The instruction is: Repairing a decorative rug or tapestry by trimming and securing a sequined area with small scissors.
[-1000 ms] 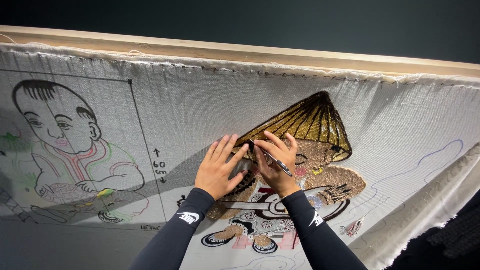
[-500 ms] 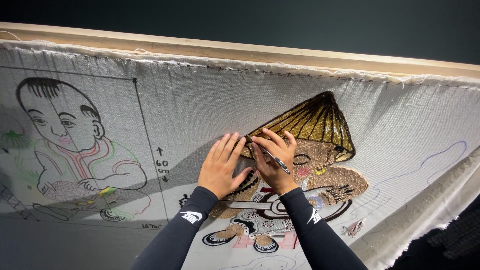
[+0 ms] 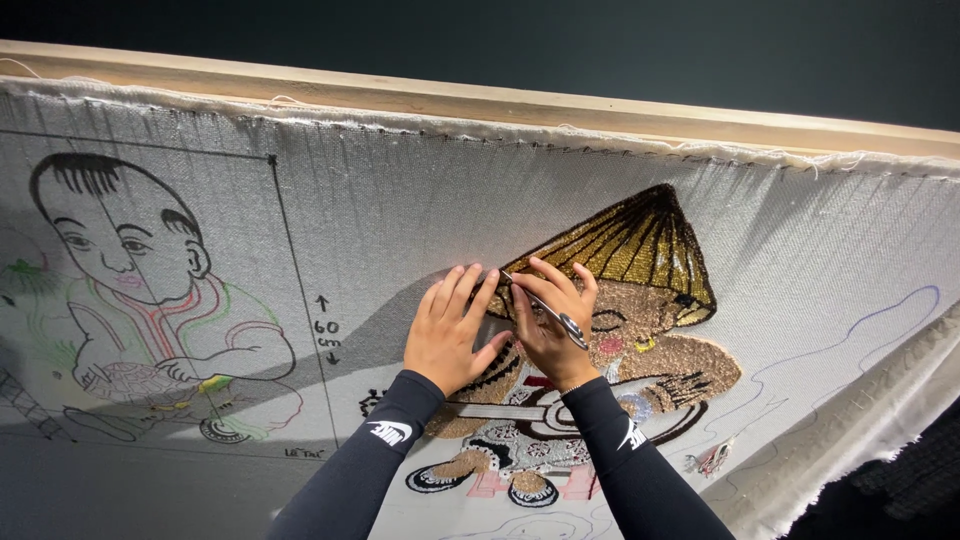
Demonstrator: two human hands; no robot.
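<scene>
The left hand (image 3: 452,335) lies flat, fingers spread, on the stretched white cloth (image 3: 420,210), seemingly to steady the weave just beside the tufted gold hat (image 3: 640,245). The right hand (image 3: 552,330) has its grip pinching small scissors (image 3: 545,308), their tips laid at the hat's lower left edge, apparently for close trimming. A drawn child (image 3: 140,290) sits well apart, left.

Black long sleeves (image 3: 380,450) with white logo marks.
</scene>
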